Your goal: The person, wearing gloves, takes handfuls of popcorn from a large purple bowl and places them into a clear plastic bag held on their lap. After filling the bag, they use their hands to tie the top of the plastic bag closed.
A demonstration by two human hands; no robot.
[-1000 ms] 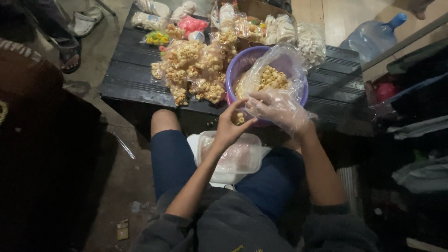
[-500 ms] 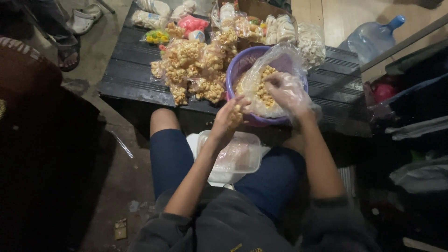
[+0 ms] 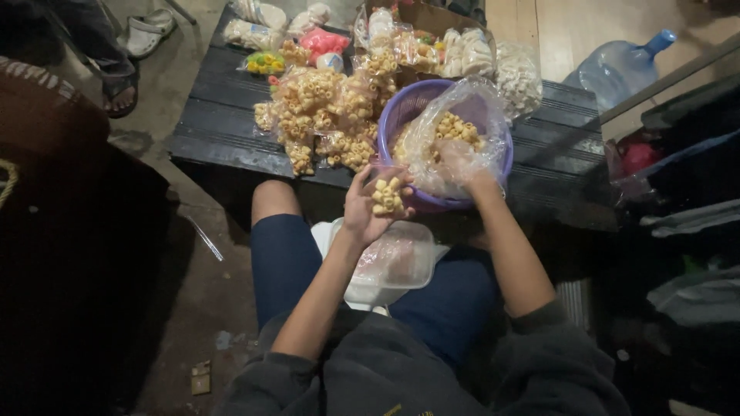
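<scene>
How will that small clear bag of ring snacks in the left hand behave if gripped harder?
The small bag looks thin and only partly filled, so it would probably sag and crumple. Its puffed rings seem light and likely to crush. The left hand cups it from below, which suggests it needs support.

A low dark slatted worktop [image 3: 223, 131] lies in front of the seated person's knees. On its near edge stands a round purple plastic basin [image 3: 401, 108], lined with a clear plastic bag [image 3: 478, 100] that holds yellow ring-shaped snacks [image 3: 455, 125]. The right hand [image 3: 462, 158] is inside that bag. The left hand [image 3: 370, 208] is just left of the basin's near rim, with a small clear pouch of snacks [image 3: 388, 194] in its fingers. Left of the basin lies a heap of filled snack packets [image 3: 320, 108]; more packets lie behind it. A stack of flat clear bags [image 3: 393, 262] rests on the lap. A large blue water bottle [image 3: 617, 65] stands beyond the worktop's right end.
</scene>
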